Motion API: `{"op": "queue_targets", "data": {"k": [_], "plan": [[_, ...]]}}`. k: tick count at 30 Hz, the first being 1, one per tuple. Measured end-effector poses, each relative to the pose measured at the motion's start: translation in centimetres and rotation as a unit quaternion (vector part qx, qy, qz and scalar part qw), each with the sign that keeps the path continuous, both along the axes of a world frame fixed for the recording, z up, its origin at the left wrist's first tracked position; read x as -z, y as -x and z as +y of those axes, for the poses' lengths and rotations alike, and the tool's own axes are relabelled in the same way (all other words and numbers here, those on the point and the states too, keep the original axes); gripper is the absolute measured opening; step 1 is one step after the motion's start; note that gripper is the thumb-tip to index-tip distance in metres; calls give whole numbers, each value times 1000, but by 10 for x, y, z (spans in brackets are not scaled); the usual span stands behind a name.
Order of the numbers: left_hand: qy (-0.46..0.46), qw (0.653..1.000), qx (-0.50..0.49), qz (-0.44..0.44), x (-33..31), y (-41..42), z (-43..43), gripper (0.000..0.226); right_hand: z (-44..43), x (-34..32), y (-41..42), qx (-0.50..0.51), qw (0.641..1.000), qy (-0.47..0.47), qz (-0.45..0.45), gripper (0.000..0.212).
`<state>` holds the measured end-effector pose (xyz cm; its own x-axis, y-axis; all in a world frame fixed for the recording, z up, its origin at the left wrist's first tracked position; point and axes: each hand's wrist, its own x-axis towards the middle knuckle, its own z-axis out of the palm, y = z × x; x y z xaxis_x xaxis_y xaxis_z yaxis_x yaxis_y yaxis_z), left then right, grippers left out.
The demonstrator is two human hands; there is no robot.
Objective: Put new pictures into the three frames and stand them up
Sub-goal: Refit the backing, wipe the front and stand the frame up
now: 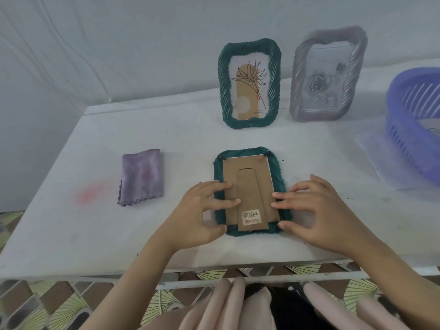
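Note:
A green rope-edged frame lies face down near the table's front edge, its brown cardboard back with a barcode sticker facing up. My left hand rests on the frame's left side with straight fingers pressing the cardboard. My right hand presses the right side the same way, thumb at the lower right corner. Behind it stands a second green frame holding a line drawing of a plant. To its right stands a silver frame with a rose picture.
A folded purple cloth lies left of the flat frame. A blue plastic basket sits at the right edge on a clear plastic sheet. The white table ends just below my wrists; patterned floor tiles show beyond it.

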<state>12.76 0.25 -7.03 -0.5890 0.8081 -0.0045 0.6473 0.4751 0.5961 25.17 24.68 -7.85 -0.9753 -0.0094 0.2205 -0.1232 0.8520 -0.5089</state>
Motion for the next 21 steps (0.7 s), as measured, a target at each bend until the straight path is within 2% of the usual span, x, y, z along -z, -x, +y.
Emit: {"op": "queue_targets", "data": {"k": [21], "plan": [[16,998,13,54,4,0,-3,50,-3,2,-1,-8,998,-42,47,39]]}}
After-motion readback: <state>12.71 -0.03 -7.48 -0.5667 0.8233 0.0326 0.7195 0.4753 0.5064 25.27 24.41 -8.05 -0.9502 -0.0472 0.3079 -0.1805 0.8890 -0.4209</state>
